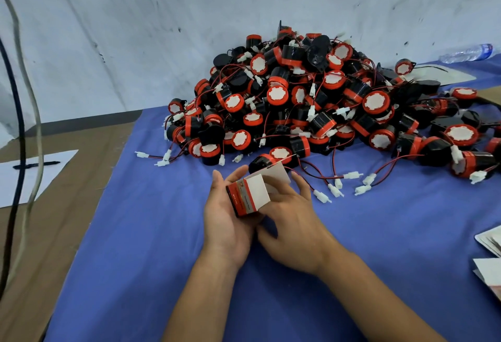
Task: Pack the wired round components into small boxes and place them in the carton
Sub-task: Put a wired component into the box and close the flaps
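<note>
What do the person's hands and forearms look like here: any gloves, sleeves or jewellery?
Both hands, left and right, are bare, with no gloves. Both forearms are bare as far as the frame shows, so no sleeves are visible. No rings, watch or wristbands show.

1. One view only, from a camera on the person's head, looking forward and down across the blue cloth.
2. The landmark is the heap of round components: it sits above centre, beyond the forearms, which enter from the bottom edge.
3. The camera is close: both hands fill the middle, just nearer than the heap.
4. Behind the heap, a white wall closes the view; wide-angle bending curves its edges.
</note>
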Action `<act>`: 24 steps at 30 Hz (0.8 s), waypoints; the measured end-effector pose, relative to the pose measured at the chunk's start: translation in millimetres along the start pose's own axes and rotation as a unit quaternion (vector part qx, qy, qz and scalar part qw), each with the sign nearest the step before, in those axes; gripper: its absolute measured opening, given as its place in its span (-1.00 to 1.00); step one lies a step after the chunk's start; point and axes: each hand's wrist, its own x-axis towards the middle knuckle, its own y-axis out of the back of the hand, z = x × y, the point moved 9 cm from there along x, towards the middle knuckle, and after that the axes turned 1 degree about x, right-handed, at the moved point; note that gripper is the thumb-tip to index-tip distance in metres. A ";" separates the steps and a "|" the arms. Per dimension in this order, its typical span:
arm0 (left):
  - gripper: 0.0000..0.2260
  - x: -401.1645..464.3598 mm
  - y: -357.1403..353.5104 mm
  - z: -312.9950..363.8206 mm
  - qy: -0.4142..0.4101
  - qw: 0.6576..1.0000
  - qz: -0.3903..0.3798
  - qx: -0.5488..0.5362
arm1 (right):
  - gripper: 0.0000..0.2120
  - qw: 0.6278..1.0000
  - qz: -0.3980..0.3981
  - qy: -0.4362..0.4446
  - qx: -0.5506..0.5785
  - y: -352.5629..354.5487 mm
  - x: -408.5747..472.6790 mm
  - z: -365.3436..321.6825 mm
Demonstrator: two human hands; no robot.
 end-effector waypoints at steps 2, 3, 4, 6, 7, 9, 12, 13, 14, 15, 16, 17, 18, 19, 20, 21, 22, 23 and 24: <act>-0.40 -0.4 -4.2 -0.4 0.012 1.000 -0.028 -0.004 | -0.54 1.000 0.024 0.004 0.001 3.3 -0.4 -2.2; -0.41 -0.3 -7.3 0.9 0.009 0.999 -0.051 -0.002 | -0.54 0.999 0.035 0.004 0.006 5.7 0.9 -3.0; -0.42 -0.3 -9.9 3.6 -0.001 0.997 -0.079 0.010 | -0.53 0.999 0.046 0.001 0.018 9.0 2.9 -3.7; -0.37 -0.8 -12.1 10.6 -0.028 0.990 -0.124 0.058 | -0.53 0.996 0.062 0.001 0.066 13.8 8.6 -3.3; -0.30 -0.5 -11.0 13.8 -0.040 0.987 -0.132 0.083 | -0.52 0.992 0.071 0.007 0.102 15.3 12.0 -2.7; -0.25 3.1 -3.6 23.7 -0.070 0.986 -0.103 0.113 | -0.49 0.977 0.123 0.029 0.169 24.8 17.3 -1.6; -0.35 9.6 17.4 43.4 -0.112 0.993 -0.013 0.027 | -0.64 0.918 0.331 -0.026 0.218 51.9 20.9 16.9; -0.37 10.9 26.0 47.1 -0.114 0.993 0.013 -0.022 | -0.71 0.900 0.371 -0.071 0.216 55.4 26.1 27.4; -0.37 11.3 35.6 49.2 -0.110 0.991 0.040 -0.059 | -0.77 0.897 0.377 -0.111 0.202 54.8 37.4 37.9; -0.36 11.8 44.5 50.5 -0.101 0.989 0.063 -0.084 | -0.82 0.913 0.343 -0.143 0.170 48.4 56.6 47.3; -0.36 11.6 50.3 51.1 -0.094 0.988 0.076 -0.094 | -0.83 0.942 0.272 -0.160 0.117 37.1 80.7 54.8; -0.33 11.2 52.5 52.1 -0.090 0.989 0.076 -0.092 | -0.79 0.968 0.186 -0.164 0.047 22.4 105.6 60.8; -0.29 10.6 51.1 52.5 -0.085 0.991 0.065 -0.084 | -0.70 0.980 0.109 -0.162 -0.024 9.6 126.7 66.1; -0.26 10.3 47.1 52.4 -0.081 0.993 0.043 -0.075 | -0.56 0.983 0.045 -0.162 -0.075 -1.2 144.0 70.8; -0.24 10.2 42.9 53.6 -0.080 0.995 0.014 -0.063 | -0.41 0.981 -0.009 -0.169 -0.099 -12.3 158.7 73.9; -0.24 9.5 38.0 55.7 -0.083 0.995 -0.018 -0.047 | -0.27 0.976 -0.051 -0.183 -0.107 -21.3 169.7 76.8; -0.24 8.0 34.5 58.4 -0.089 0.994 -0.047 -0.031 | -0.19 0.971 -0.077 -0.195 -0.114 -29.3 178.7 78.3; -0.21 7.0 30.7 60.5 -0.093 0.992 -0.078 -0.018 | -0.21 0.967 -0.086 -0.205 -0.127 -34.1 184.5 78.5; -0.14 5.5 27.4 61.4 -0.095 0.990 -0.104 -0.006 | -0.30 0.964 -0.078 -0.210 -0.141 -35.3 188.4 77.7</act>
